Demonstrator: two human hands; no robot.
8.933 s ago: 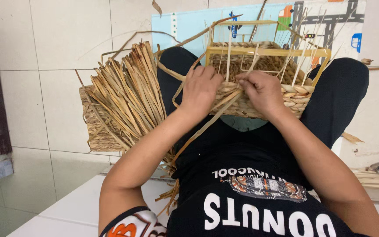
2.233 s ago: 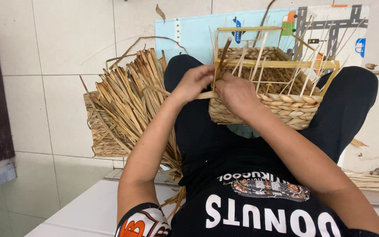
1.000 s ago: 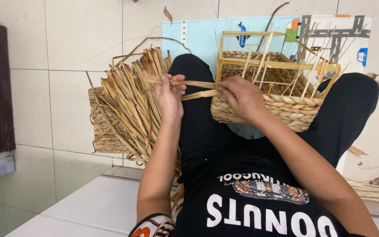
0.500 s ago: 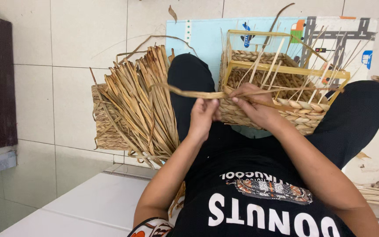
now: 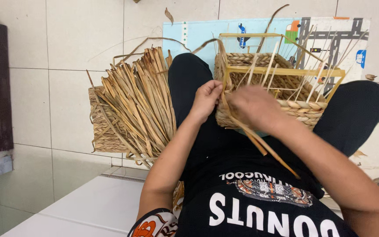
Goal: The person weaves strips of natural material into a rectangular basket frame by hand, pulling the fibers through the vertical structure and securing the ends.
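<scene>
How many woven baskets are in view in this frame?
2. One unfinished basket with a wooden frame rests on the person's lap, held by the left hand and right hand. A flat basket sits on the floor under dried strips.

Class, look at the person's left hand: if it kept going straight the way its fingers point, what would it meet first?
Probably the near corner of the half-woven straw basket on the lap; the left hand already sits right beside it, though depth is hard to judge.
</scene>
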